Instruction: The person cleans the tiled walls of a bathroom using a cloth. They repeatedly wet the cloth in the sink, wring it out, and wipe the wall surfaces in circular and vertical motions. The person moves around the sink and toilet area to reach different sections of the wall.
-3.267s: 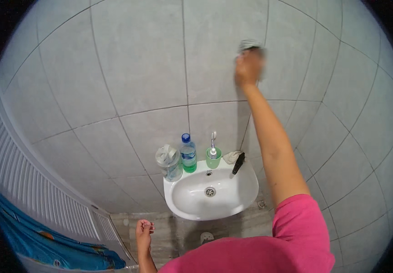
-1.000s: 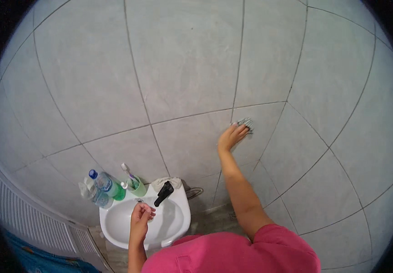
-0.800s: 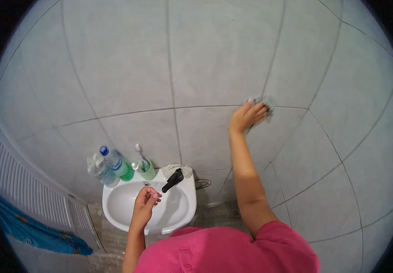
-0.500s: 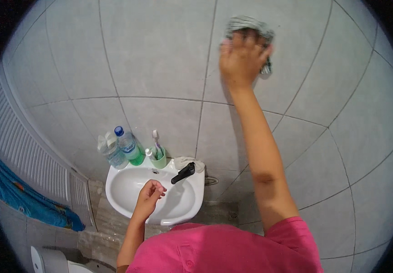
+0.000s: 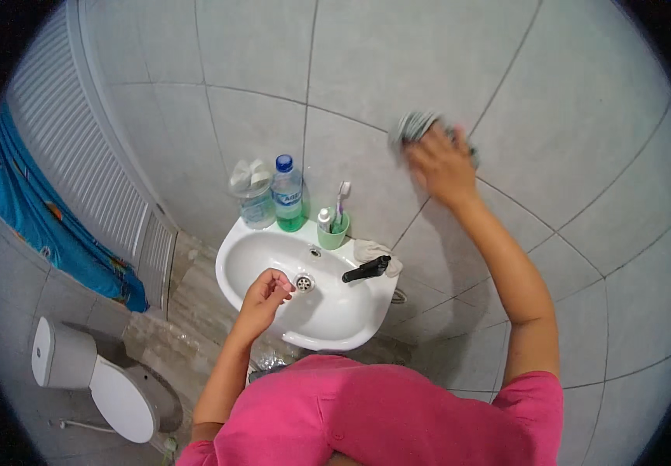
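Observation:
My right hand [image 5: 443, 169] presses a striped grey-and-white cloth [image 5: 415, 124] against the grey wall tiles [image 5: 382, 54], above and right of the sink. Its fingers lie over the cloth, slightly blurred by motion. My left hand [image 5: 264, 299] hovers over the near left part of the white sink [image 5: 228, 272], its fingers loosely curled in and nothing visible in them. To its right, the black faucet [image 5: 366, 269] reaches over the basin.
Along the sink's back ledge stand a clear container [image 5: 256, 208], a blue-capped bottle [image 5: 287, 194] with green liquid, and a green cup [image 5: 334, 235] holding a toothbrush. A whitish rag [image 5: 392, 266] lies behind the faucet. Left are a toilet [image 5: 124, 400], blue towel [image 5: 56, 233] and louvered door [image 5: 79, 116].
My right hand has slid the cloth down the wall, bending the elbow more. The view has shifted, so the sink sits farther right and more of the toilet shows. My left hand stays curled over the sink.

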The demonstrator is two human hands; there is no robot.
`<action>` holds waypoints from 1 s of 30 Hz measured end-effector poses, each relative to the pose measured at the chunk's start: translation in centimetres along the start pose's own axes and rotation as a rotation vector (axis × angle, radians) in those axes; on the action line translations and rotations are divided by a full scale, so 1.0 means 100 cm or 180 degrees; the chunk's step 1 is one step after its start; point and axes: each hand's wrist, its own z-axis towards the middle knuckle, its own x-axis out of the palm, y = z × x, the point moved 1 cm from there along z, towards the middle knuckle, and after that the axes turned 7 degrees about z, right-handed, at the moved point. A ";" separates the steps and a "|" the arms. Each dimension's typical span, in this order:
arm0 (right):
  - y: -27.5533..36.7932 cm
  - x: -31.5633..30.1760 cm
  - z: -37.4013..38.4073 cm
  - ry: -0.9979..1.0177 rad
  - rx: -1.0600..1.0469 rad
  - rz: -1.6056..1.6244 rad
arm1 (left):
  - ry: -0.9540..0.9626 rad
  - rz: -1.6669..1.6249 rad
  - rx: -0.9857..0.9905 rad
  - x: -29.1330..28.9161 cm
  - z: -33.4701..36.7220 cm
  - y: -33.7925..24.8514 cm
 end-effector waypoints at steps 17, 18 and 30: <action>0.053 0.109 -0.147 0.0455 -0.0139 0.0761 | 0.0403 0.0770 0.0100 0.008 0.034 0.048; 0.053 0.107 -0.161 0.0474 -0.0068 0.0982 | 0.0448 0.1052 0.0186 0.013 0.040 0.051; 0.199 0.092 -0.210 -0.1259 0.5909 0.7283 | 0.0598 0.3522 0.1677 0.107 0.111 0.048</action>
